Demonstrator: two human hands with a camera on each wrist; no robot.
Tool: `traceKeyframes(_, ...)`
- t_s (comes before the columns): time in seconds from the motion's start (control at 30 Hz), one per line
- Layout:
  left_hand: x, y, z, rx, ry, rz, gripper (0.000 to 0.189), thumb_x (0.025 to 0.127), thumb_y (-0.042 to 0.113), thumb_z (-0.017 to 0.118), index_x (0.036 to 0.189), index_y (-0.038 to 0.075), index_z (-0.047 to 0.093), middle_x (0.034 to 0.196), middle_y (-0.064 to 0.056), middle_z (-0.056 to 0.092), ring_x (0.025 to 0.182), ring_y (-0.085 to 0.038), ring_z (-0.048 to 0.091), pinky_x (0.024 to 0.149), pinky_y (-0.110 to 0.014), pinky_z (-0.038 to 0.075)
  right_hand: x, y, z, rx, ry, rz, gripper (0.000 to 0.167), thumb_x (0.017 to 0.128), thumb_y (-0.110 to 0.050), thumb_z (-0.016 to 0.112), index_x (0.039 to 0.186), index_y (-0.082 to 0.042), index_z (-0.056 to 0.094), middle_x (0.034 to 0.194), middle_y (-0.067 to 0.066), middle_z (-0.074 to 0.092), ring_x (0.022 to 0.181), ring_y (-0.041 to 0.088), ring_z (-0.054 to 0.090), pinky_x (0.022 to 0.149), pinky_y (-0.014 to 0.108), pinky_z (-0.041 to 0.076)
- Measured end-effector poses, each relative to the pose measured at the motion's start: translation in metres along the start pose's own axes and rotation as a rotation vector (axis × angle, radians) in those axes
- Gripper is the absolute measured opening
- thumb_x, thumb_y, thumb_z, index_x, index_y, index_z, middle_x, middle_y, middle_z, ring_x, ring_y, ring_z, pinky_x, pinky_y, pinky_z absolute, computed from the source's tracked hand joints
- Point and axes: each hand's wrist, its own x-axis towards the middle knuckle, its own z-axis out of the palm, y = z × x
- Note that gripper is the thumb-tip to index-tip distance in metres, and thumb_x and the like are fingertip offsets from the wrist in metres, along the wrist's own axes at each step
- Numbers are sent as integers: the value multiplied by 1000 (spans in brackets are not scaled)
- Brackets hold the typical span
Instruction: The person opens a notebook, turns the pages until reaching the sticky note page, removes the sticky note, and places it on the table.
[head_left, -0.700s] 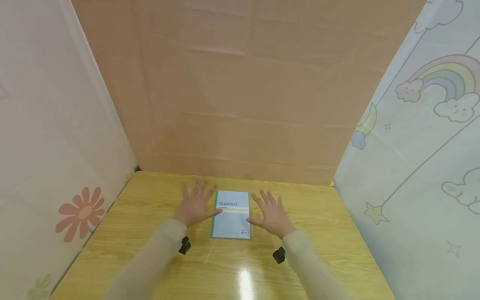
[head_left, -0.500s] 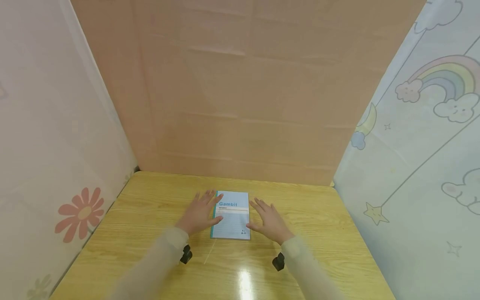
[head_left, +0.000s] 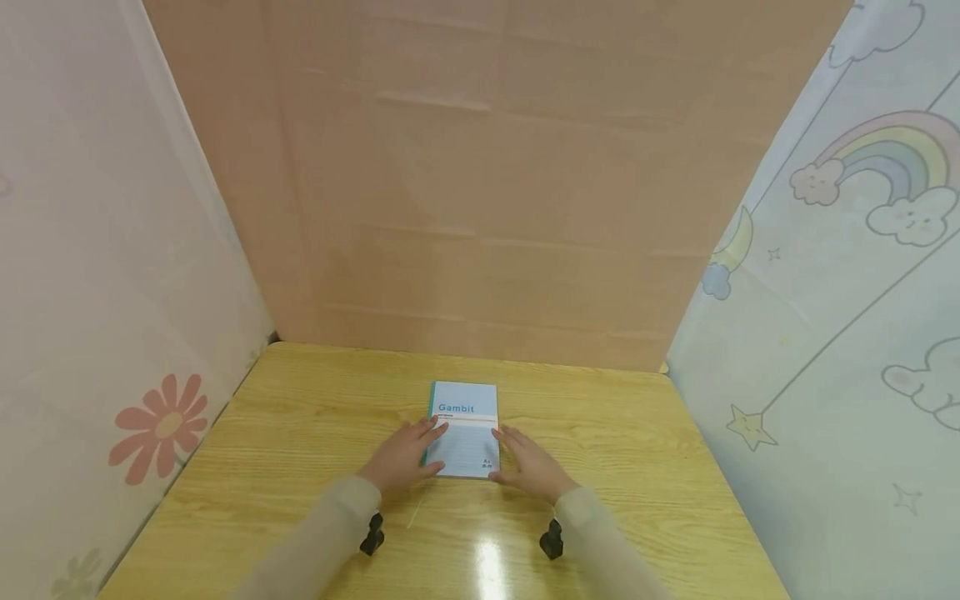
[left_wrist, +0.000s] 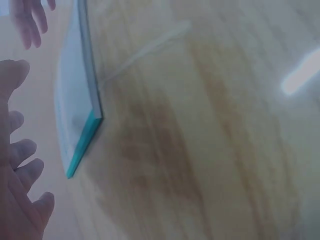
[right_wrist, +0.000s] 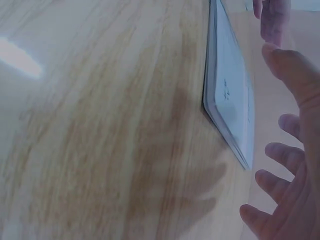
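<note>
A pale blue notebook (head_left: 463, 446) lettered "Gambit", with a teal spine, lies flat on the wooden table. At its left side is my left hand (head_left: 401, 457), fingers loosely bent and holding nothing. My right hand (head_left: 531, 468) is at the opposite edge, its fingers likewise relaxed. Both wrist views show a gap between the fingers and the book: the left hand (left_wrist: 22, 175) hovers off the teal spine, and the right hand (right_wrist: 295, 165) stays off the page edges.
The wooden table (head_left: 637, 467) spreads around the notebook, with a bright glare spot near the front. A brown sheet (head_left: 480, 208) hangs behind it. Patterned curtains stand at the left (head_left: 135, 275) and right (head_left: 825, 333).
Both hands have come back toward the front of the table, along the notebook's sides. Their spread fingers have drawn closer together and bent. The notebook has not moved.
</note>
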Motion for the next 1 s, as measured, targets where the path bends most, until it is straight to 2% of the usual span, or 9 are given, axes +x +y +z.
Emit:
traceKeyframes(0.13, -2, 0, 7, -14, -74, -41, 70, 91, 52, 59, 149, 19, 38, 154, -9, 37, 139, -30, 38, 113, -51, 31, 1, 4, 5, -2, -14, -12, 83, 86, -52, 67, 150, -12, 34, 157, 16, 27, 141, 38, 31, 111, 56, 32)
traceKeyframes(0.33, -4, 0, 12, -23, -130, -64, 69, 92, 53, 57, 150, 21, 37, 156, -7, 33, 141, -30, 36, 113, -52, 31, 0, 9, 12, -32, -3, -18, 82, 84, -48, 71, 149, -12, 36, 157, 17, 28, 140, 40, 33, 110, 56, 34)
traceKeyframes(0.5, -7, 3, 10, -42, -147, -68, 68, 92, 52, 57, 150, 22, 37, 157, -7, 30, 143, -31, 32, 114, -54, 28, -2, 13, 15, -77, 6, -1, 83, 83, -50, 71, 149, -14, 37, 155, 17, 31, 139, 41, 34, 108, 59, 33)
traceKeyframes(0.63, -9, 3, 9, -55, -145, -67, 66, 93, 48, 59, 150, 21, 38, 157, -8, 30, 143, -31, 30, 114, -53, 29, -3, 14, 16, -67, 10, 0, 83, 83, -48, 72, 148, -10, 38, 153, 21, 34, 138, 44, 35, 107, 63, 32)
traceKeyframes(0.83, -10, 1, 13, -51, -146, -70, 63, 93, 45, 60, 148, 20, 41, 156, -10, 32, 142, -34, 32, 112, -51, 32, -3, 19, 19, -113, -2, 22, 81, 85, -49, 69, 149, -11, 36, 151, 19, 37, 137, 42, 37, 109, 58, 34)
traceKeyframes(1.0, -11, 2, 12, -38, -139, -51, 62, 92, 41, 63, 145, 15, 46, 153, -15, 36, 139, -37, 36, 112, -51, 33, -4, 18, 19, -104, 19, 17, 78, 85, -45, 70, 147, -8, 39, 149, 20, 39, 136, 43, 38, 108, 59, 34)
